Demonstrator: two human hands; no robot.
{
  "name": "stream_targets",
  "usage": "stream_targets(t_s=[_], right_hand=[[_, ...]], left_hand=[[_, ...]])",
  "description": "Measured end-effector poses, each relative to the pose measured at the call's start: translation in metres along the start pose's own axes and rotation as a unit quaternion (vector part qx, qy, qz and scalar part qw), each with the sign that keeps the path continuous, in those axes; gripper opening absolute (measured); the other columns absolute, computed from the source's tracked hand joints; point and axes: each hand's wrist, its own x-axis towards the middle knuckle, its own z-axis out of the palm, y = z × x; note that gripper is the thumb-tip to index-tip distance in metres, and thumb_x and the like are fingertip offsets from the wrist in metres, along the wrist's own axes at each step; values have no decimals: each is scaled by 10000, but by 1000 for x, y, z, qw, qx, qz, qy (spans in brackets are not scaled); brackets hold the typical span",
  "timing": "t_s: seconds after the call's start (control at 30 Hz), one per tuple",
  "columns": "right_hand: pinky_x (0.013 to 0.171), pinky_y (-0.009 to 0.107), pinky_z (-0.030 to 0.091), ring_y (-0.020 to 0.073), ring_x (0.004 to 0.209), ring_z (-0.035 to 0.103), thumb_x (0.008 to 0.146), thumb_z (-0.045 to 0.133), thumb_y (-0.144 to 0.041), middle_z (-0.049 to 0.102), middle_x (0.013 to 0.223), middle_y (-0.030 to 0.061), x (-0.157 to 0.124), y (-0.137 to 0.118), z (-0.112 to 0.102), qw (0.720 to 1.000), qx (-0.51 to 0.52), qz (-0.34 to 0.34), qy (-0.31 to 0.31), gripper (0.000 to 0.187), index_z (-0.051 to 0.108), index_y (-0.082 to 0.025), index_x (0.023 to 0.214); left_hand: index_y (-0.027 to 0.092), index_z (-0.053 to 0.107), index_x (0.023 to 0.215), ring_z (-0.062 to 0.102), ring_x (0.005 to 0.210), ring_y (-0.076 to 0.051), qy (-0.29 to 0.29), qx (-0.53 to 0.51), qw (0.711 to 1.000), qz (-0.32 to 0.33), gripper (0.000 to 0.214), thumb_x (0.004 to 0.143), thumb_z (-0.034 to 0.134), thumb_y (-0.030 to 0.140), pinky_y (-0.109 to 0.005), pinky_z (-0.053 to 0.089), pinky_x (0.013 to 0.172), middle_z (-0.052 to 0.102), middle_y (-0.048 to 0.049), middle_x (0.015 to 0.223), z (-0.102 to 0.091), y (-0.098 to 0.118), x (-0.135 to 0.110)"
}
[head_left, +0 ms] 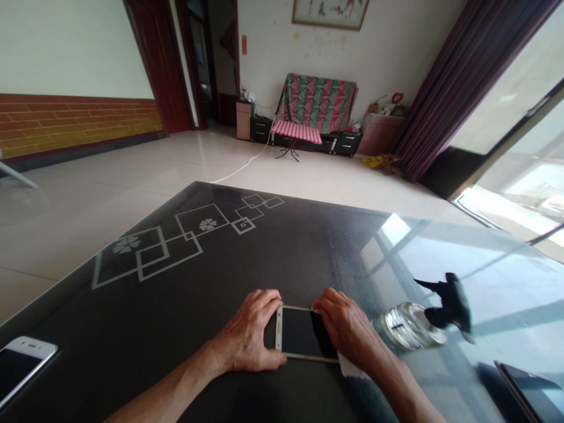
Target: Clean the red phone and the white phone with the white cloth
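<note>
A smartphone [302, 332] with a pale gold rim lies face up on the dark glass table [211, 276], straight in front of me. My left hand [249, 338] curls round its left end, fingers bent over the edge and thumb at the near side. My right hand [346, 326] rests on its right end, fingers pinched at the far corner. A white cloth or tissue [350, 367] peeks out beneath my right hand.
A second phone [20, 364] lies at the table's near left edge, a dark tablet or phone [531, 390] at the near right. A clear spray bottle [412, 326] with a black trigger head [449, 305] lies on its side right of my hand. A sofa stands across the tiled floor.
</note>
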Motion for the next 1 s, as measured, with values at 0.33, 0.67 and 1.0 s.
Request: stream_targets(t_s=[0.33, 0.67, 1.0], right_hand=[[739, 280, 415, 157, 779, 538, 920, 382, -157, 547, 839, 40, 8, -12, 10, 997, 64, -10, 30, 240, 610, -197, 859], [671, 221, 453, 142, 742, 601, 909, 454, -365, 649, 822, 16, -3, -4, 4, 948, 274, 107, 124, 253, 629, -184, 939], [671, 233, 451, 138, 713, 580, 894, 483, -321, 608, 809, 25, 3, -12, 17, 967, 163, 70, 181, 165, 585, -197, 857]], left_hand=[[176, 521, 1148, 471, 1050, -288, -12, -7, 1000, -10, 757, 461, 799, 330, -412, 394, 954, 488, -97, 1205, -3, 1, 1], [170, 520, 1146, 481, 1031, -277, -4, -6, 1000, -12, 771, 443, 807, 300, -403, 406, 944, 489, -93, 1205, -1, 1, 1], [184, 523, 1161, 467, 1066, -296, 4, -18, 1000, -10, 761, 468, 791, 352, -415, 391, 953, 481, -95, 1230, 1, -2, 0]])
